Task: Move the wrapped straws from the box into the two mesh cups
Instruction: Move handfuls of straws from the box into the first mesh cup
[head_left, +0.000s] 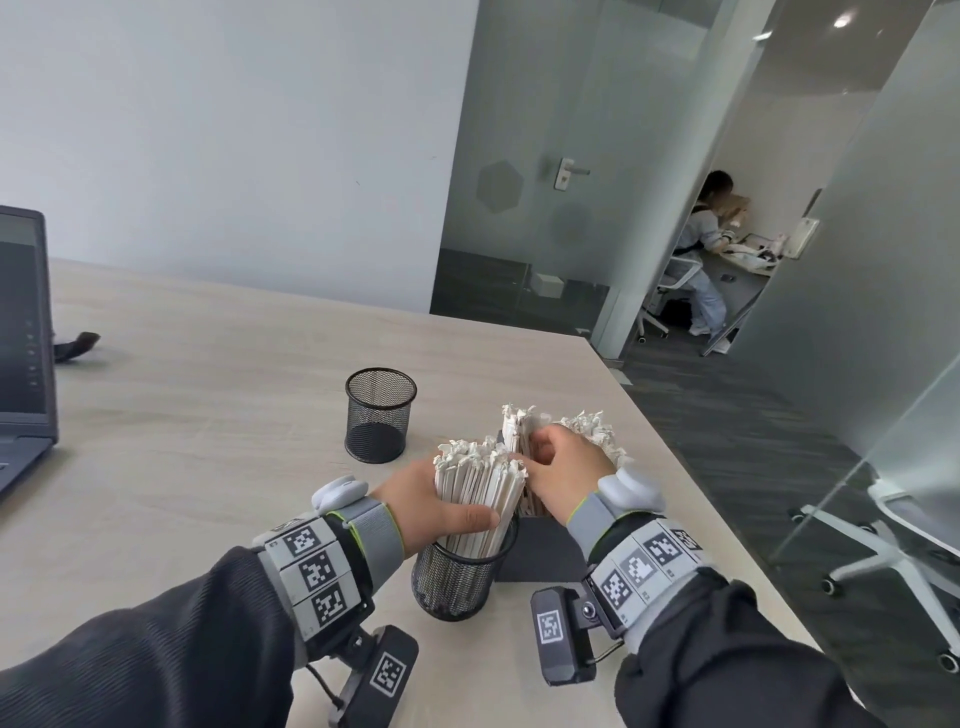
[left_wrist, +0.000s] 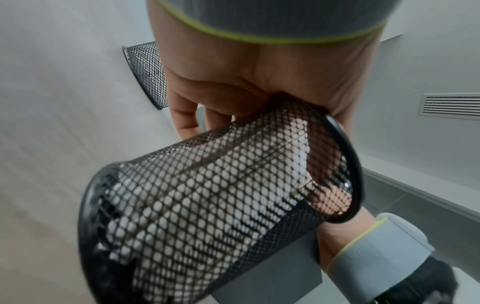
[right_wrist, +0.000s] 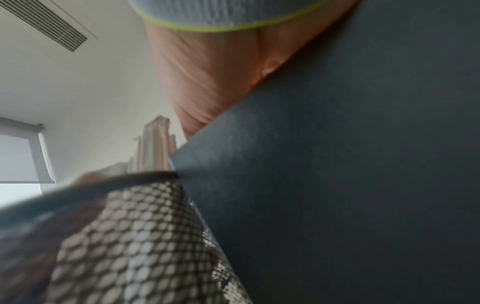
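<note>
My left hand (head_left: 441, 501) grips a thick bundle of wrapped straws (head_left: 478, 486) that stands in the near mesh cup (head_left: 457, 577), thumb across its front. Through the mesh of this cup (left_wrist: 207, 205) the white straws show down to the bottom. Right behind the cup stands the dark grey box (head_left: 540, 551) with more wrapped straws (head_left: 592, 431) upright in it. My right hand (head_left: 561, 462) reaches into the box from above, its fingers curled round a clump of those straws. The second mesh cup (head_left: 380, 415) stands empty farther back on the left.
An open laptop (head_left: 21, 332) sits at the left edge of the light wood table (head_left: 208, 389). The table's right edge (head_left: 691, 467) runs close past the box. Beyond it are an office chair base (head_left: 893, 551) and glass partitions.
</note>
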